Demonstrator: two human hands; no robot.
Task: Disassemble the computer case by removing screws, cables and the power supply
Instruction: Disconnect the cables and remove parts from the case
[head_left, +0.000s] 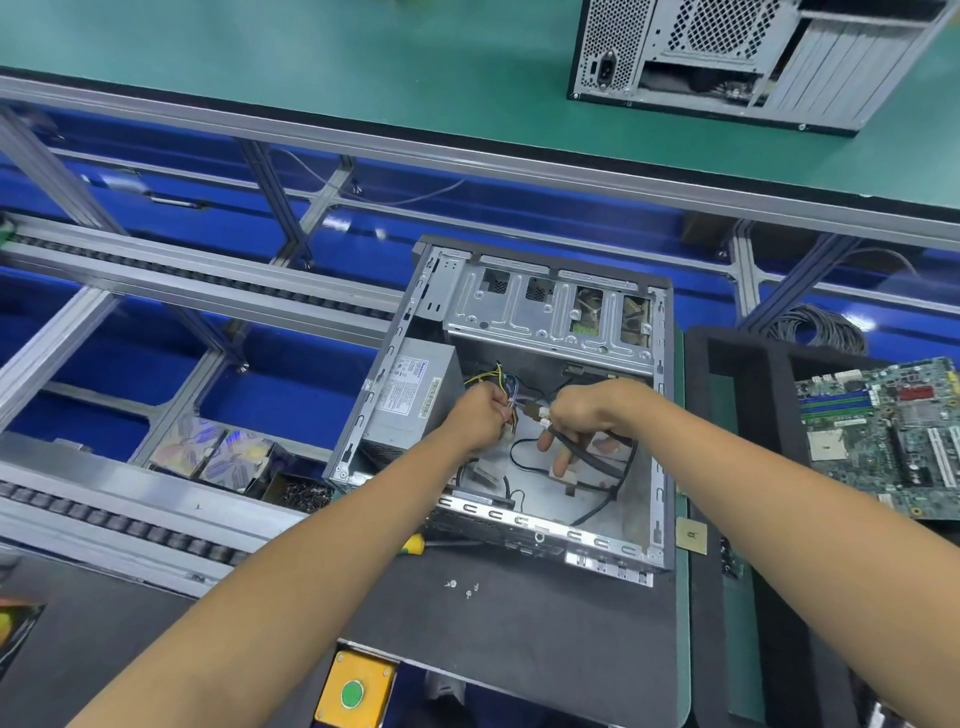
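An open grey computer case (660, 467) lies on a dark mat in the middle of the view. The grey power supply (410, 395) sits in its left side, with yellow and coloured wires (496, 376) coming out of it. My left hand (480, 415) grips that bundle of wires and a connector. My right hand (582, 415) pinches a white connector (544, 415) on a thick black cable (592, 457), two fingers hanging straight. Thin black cables (524, 467) lie on the case floor.
A yellow-handled screwdriver (415, 543) lies at the case's front left, with loose screws (460, 587) on the mat (519, 623). A motherboard (883, 436) rests on a black tray at right. Another case (753, 57) stands at the back. A conveyor rail (130, 525) runs left.
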